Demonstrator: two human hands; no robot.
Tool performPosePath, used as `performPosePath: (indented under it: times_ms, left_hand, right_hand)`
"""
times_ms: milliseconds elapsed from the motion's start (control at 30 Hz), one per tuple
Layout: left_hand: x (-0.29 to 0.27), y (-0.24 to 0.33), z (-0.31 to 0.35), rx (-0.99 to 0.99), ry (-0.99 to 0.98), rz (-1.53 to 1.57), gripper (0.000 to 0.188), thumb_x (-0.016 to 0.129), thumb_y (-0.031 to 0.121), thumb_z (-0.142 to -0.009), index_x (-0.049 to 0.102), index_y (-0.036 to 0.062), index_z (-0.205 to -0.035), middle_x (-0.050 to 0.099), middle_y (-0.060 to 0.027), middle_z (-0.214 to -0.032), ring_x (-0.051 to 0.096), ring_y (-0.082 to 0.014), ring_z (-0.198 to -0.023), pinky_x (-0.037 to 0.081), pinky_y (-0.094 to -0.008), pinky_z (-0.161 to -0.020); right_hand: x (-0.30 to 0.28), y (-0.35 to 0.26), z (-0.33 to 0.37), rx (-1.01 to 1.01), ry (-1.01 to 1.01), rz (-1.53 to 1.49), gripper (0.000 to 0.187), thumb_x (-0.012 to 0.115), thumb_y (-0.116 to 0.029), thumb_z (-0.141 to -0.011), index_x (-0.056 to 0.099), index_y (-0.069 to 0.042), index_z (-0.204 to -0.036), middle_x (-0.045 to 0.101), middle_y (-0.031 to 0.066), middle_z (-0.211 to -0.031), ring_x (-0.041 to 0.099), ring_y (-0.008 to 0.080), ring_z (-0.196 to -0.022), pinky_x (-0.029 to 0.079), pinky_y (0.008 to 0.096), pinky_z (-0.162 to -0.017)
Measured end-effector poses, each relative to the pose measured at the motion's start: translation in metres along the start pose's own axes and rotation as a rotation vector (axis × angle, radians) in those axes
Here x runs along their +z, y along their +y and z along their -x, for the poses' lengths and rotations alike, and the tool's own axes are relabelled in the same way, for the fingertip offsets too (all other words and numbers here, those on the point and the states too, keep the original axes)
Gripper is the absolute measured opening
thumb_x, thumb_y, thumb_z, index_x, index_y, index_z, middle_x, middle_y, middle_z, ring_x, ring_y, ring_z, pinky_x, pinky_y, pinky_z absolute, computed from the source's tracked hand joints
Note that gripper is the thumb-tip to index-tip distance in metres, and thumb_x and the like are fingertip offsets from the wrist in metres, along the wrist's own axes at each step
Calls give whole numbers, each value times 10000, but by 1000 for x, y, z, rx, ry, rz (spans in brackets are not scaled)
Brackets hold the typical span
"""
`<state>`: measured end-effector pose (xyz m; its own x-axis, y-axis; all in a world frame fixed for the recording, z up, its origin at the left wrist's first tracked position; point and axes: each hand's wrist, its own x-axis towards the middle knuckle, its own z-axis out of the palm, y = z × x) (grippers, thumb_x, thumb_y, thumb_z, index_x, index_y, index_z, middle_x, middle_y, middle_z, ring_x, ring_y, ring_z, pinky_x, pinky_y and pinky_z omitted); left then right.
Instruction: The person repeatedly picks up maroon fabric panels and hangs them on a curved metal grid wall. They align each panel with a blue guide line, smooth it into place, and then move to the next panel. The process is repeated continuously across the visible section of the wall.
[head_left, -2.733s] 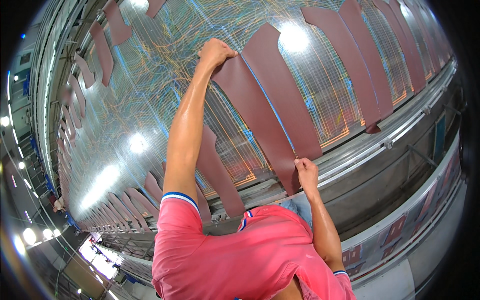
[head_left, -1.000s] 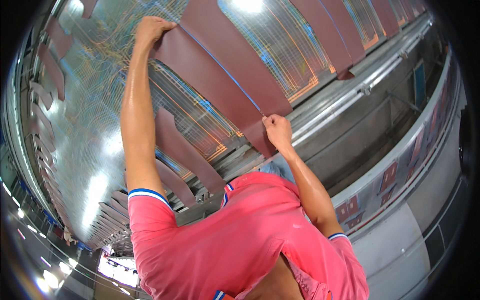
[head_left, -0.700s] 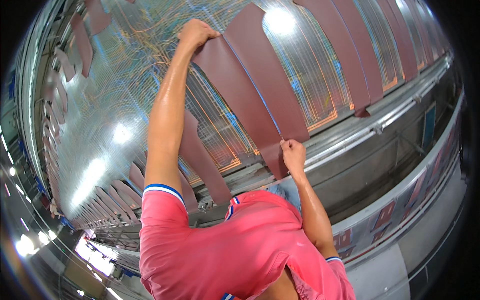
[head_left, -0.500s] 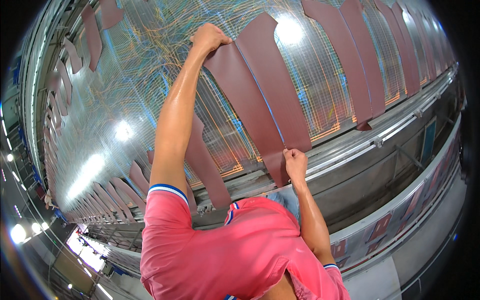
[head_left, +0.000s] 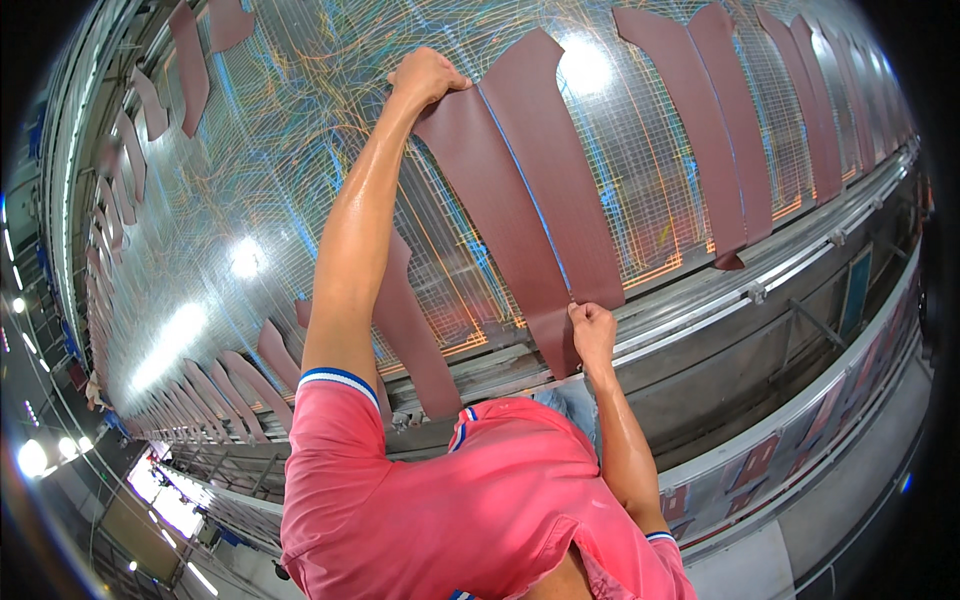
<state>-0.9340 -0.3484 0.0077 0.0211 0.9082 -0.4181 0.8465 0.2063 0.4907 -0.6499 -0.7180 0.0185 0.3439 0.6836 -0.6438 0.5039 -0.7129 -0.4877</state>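
Stretching diagonally from upper centre to lower right, the maroon leather strip (head_left: 500, 210) is being pinched by the left hand (head_left: 425, 75) above and the right hand (head_left: 592, 328) below, against the wire mesh panel (head_left: 290, 150)

- Row of dark-red rectangular placards (head_left: 757, 462) set side by side along a pale grey band at lower right, beneath the metal rails; each wider than tall, with print too small to make out.
- More of the same row curving up toward the right rim, blurred and foreshortened there.
- Upright narrow sign (head_left: 855, 292) on the grey wall at right, mostly teal with an orange-brown edge, standing above the placard row and apart from it.
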Motion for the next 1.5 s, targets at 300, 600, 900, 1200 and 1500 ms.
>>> performPosePath:
  times_ms: [300,600,900,1200,1500]
  left_hand:
    - [4,-8,-8,-37,-45,40,227,844,363,-661,777,159,-735,730,-74,-769,656,-295,-824,362,-498,-864]
    - [8,-9,-10,-49,-16,43,234,860,336,-634,765,140,-721,726,-82,-754,657,-306,-817,353,-497,-894]
    - [10,-6,-9,-50,9,16,241,858,338,-650,759,128,-713,706,-78,-697,653,-279,-772,386,-486,-888]
    - [-9,29,38,-7,259,-426,602,805,547,-684,710,6,-930,663,-180,-1092,561,-351,-1103,335,-623,-966]
    - [117,-7,152,431,332,-327,972,404,734,-869,324,-11,-1489,220,-199,-1589,139,-367,-1489,124,-629,-1156]
  right_hand:
    - [1,2,0,7,1,-1,329,668,-278,-871,674,16,-723,604,215,-610,605,372,-568,435,457,-578]
    - [1,0,0,16,4,-5,327,667,-277,-871,680,19,-733,609,211,-611,620,353,-575,448,445,-588]
    - [1,1,-1,20,0,-13,325,668,-259,-872,668,27,-719,578,158,-586,563,268,-573,427,415,-574]
    - [1,0,-1,-21,18,-37,330,665,-233,-879,644,44,-701,533,116,-551,499,175,-559,401,387,-546]
    - [1,2,-2,30,-14,-21,320,673,-255,-864,677,29,-715,614,182,-594,600,263,-547,446,414,-584]
